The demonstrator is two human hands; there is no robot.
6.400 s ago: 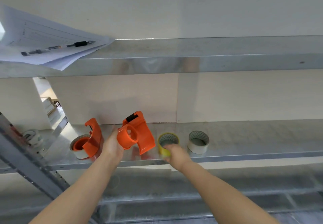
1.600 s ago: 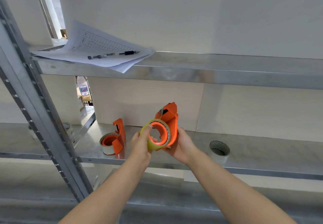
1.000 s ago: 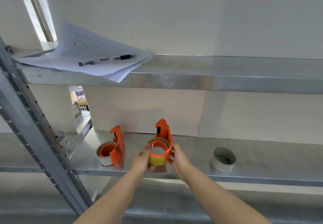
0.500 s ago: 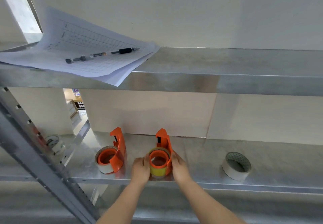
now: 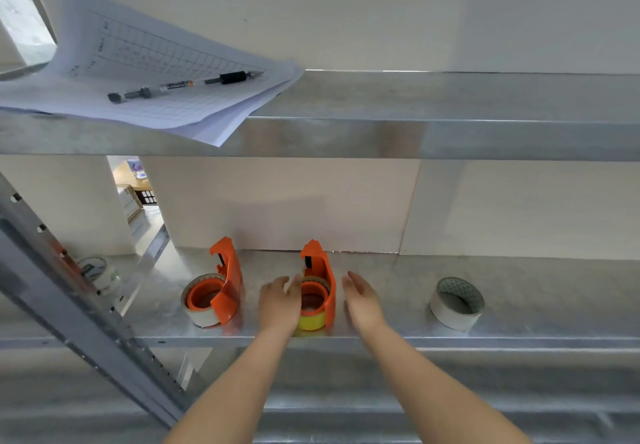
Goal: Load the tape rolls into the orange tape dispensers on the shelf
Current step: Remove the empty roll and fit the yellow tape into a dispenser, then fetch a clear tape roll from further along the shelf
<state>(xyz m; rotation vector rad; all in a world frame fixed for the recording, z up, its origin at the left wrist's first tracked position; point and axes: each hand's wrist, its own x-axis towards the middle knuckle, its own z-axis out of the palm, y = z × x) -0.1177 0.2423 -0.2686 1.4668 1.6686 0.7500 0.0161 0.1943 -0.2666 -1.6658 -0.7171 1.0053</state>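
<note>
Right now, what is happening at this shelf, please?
A person is loading tape rolls into orange dispensers on a metal shelf. The dispenser with the yellow roll stands on the shelf; the left hand rests against it, and the right hand is open just beside it. Another loaded dispenser stands to the left. One loose white roll waits to the right.

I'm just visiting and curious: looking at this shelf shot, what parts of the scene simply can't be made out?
All in the head view:
- Left side of the yellow tape roll: covered by the left hand.
- Right hand: motion-blurred, finger detail lost.
- Writing on the gridded papers: too small to read; the sheets run off the left edge.
- Small roll far left: partly behind the slanted shelf post.
</note>
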